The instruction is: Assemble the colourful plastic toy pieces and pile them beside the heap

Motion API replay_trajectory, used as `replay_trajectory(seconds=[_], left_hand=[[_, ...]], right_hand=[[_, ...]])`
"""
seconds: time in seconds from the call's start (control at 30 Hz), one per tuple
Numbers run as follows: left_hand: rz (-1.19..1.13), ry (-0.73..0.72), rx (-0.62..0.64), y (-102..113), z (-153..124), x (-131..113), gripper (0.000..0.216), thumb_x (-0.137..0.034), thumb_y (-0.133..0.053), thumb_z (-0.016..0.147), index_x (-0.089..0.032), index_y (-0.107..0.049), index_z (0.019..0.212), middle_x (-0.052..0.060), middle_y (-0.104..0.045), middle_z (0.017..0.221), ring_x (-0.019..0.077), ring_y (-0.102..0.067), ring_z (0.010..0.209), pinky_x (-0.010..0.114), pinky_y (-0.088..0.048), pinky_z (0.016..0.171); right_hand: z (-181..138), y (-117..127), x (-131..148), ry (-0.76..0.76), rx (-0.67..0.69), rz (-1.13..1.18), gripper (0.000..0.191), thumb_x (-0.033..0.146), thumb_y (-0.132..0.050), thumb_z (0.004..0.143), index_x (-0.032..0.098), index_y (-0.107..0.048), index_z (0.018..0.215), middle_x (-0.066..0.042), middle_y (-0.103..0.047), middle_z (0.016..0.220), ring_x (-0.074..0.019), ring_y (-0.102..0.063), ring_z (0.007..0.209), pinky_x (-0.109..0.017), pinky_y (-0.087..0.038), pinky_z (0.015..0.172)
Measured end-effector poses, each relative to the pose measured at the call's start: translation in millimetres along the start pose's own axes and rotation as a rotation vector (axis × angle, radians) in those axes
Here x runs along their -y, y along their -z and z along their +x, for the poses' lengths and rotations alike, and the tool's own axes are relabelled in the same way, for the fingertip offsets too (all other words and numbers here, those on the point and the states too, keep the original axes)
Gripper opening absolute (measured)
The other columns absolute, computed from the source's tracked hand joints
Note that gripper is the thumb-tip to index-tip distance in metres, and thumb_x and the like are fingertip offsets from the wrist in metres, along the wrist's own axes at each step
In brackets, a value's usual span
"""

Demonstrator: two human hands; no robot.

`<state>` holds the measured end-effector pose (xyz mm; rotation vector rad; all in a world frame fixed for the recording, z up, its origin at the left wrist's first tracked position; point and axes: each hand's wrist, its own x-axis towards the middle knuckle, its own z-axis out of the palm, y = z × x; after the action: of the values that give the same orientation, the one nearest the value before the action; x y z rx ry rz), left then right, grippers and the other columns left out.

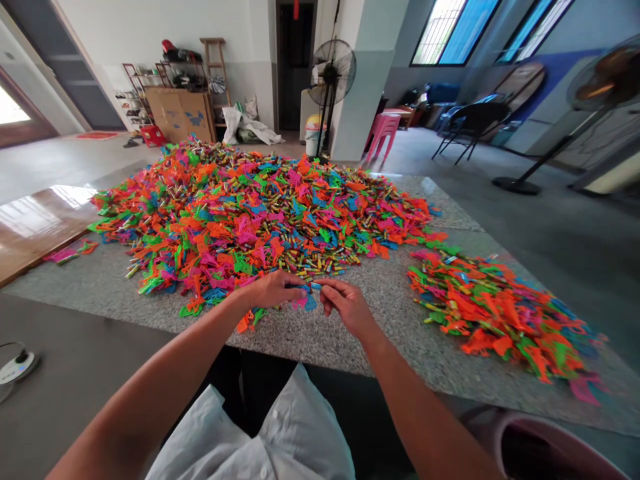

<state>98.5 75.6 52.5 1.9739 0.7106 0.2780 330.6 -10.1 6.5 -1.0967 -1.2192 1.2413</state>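
Observation:
My left hand (273, 289) and my right hand (347, 305) meet over the near edge of a stone-topped table. Between them is a blue plastic toy piece (311, 303), thin and flat, pinched by my left fingers. A short blue tube (316, 286) with a shiny end sits between my right thumb and fingers, its tip at the blue piece. Whether the two are joined is too small to tell. Right behind my hands rises a large heap of bright plastic toy pieces and small tubes (260, 213). A pink bit shows under my left fingers.
To the right lies a smaller pile of similar pieces with tubes (495, 313). The grey speckled tabletop (385, 300) shows between the piles. A dark round-rimmed container (550, 440) stands at the lower right. Beyond are a standing fan (333, 73), pink stools (384, 130) and a cardboard box (180, 113).

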Motion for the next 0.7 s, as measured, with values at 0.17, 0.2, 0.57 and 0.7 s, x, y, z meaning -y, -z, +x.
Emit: replay_trajectory(seconds=[0.17, 0.2, 0.57, 0.7], left_hand=[[0.031, 0.030, 0.027, 0, 2, 1, 0.033, -0.047, -0.063, 0.091, -0.016, -0.070, 0.083, -0.004, -0.052, 0.066, 0.0100, -0.043, 0.062, 0.023, -0.032, 0.057], [0.039, 0.038, 0.027, 0, 2, 0, 0.032, -0.046, -0.064, 0.091, -0.016, -0.070, 0.083, -0.004, -0.052, 0.066, 0.0101, -0.044, 0.061, 0.023, -0.032, 0.057], [-0.001, 0.099, 0.143, -28, 26, 25, 0.032, -0.048, -0.063, 0.091, -0.017, -0.071, 0.087, -0.004, -0.058, 0.068, 0.0116, -0.049, 0.062, 0.023, -0.035, 0.059], [0.169, 0.117, -0.098, -38, 53, 44, 0.028, -0.040, -0.061, 0.093, -0.018, -0.072, 0.105, 0.003, -0.073, 0.093, 0.0176, -0.066, 0.083, 0.026, -0.046, 0.072]], right_hand=[[1, 7, 2, -0.014, 0.075, -0.129, 0.032, 0.044, -0.070, 0.090, 0.020, -0.079, 0.110, 0.003, -0.062, 0.070, -0.0105, -0.054, 0.052, -0.026, -0.047, 0.052], [1, 8, 2, -0.027, 0.090, -0.155, 0.032, 0.043, -0.070, 0.089, 0.020, -0.079, 0.110, 0.003, -0.060, 0.068, -0.0102, -0.053, 0.051, -0.025, -0.046, 0.051], [-17, 33, -11, -0.228, 0.167, -0.266, 0.034, 0.041, -0.071, 0.087, 0.017, -0.078, 0.110, 0.002, -0.066, 0.068, -0.0105, -0.054, 0.048, -0.023, -0.042, 0.046], [-21, 95, -24, -0.367, -0.064, -0.372, 0.028, 0.038, -0.068, 0.083, 0.016, -0.077, 0.098, 0.000, -0.068, 0.065, -0.0137, -0.057, 0.048, -0.024, -0.044, 0.045]])
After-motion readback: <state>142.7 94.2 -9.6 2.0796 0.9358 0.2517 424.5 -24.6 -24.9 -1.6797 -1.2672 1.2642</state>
